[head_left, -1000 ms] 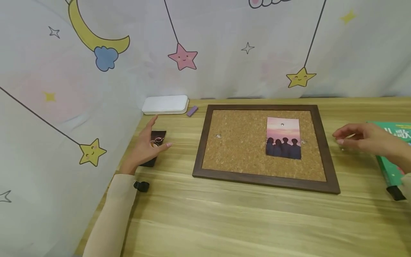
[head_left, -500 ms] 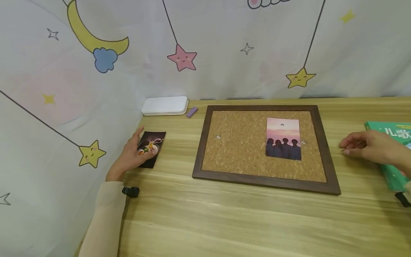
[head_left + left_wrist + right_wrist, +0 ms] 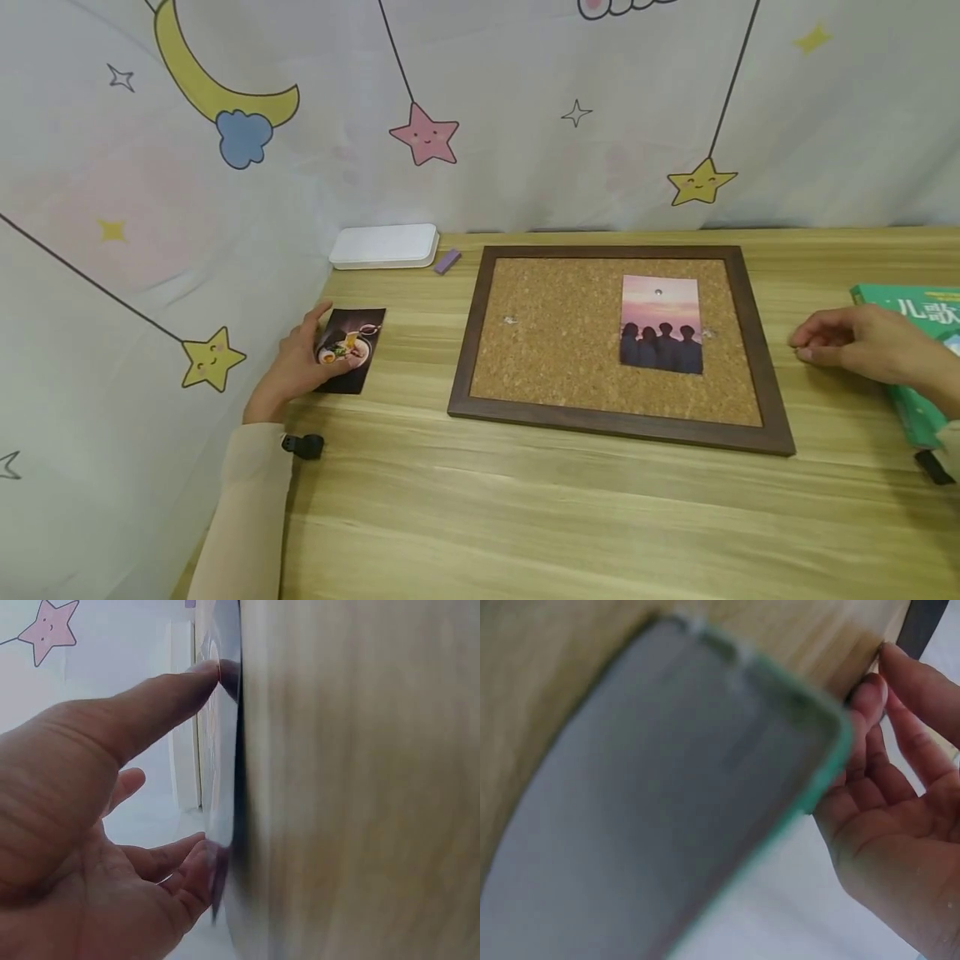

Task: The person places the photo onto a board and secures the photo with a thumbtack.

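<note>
A dark photo of a bowl of food point(image 3: 348, 333) lies on the table at the left. My left hand point(image 3: 288, 362) holds it, thumb on its face and the other fingers at its left edge. In the left wrist view the thumb point(image 3: 161, 701) presses the photo point(image 3: 223, 780), which bows slightly. My right hand point(image 3: 862, 342) rests at the table between the corkboard point(image 3: 555, 350) and a green book point(image 3: 918, 417). Its fingers are curled with the fingertips low; whether they pinch something small is hidden.
A sunset photo of several silhouetted people point(image 3: 660, 325) is pinned to the corkboard. At the back left are a white case point(image 3: 384, 247) and a small purple block point(image 3: 447, 262). A patterned cloth point(image 3: 525, 150) hangs behind and left of the table.
My left hand has come down and left onto the food photo and taken hold of it. The right hand has shifted slightly right and lower, over where a small shiny thing showed.
</note>
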A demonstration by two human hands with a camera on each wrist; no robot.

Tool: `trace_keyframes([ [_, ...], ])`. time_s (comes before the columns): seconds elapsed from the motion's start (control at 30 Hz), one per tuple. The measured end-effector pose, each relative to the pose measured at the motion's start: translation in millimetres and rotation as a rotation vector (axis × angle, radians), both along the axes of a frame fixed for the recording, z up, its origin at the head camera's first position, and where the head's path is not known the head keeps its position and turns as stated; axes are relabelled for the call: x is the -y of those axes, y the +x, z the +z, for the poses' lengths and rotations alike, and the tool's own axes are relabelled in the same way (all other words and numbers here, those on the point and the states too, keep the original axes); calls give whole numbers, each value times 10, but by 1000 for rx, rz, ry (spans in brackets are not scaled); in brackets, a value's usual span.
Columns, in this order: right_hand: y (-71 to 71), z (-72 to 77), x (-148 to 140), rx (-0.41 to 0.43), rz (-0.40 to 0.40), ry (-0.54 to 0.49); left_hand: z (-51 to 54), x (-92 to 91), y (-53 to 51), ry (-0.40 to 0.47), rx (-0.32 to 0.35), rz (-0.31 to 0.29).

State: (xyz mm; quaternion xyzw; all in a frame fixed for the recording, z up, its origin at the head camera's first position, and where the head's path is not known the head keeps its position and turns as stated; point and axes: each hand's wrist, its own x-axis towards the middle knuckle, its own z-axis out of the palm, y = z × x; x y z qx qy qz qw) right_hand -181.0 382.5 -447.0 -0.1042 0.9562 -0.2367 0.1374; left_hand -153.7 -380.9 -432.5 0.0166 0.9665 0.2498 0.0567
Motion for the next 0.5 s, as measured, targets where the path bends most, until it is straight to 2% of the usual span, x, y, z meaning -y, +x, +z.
trace_keyframes([
  [0.23,15,10,40,2,-16,-11,27,-9,19,62,-42,13],
  [0.5,4,30,35,11,-15,-7,42,-44,3,62,-73,83],
])
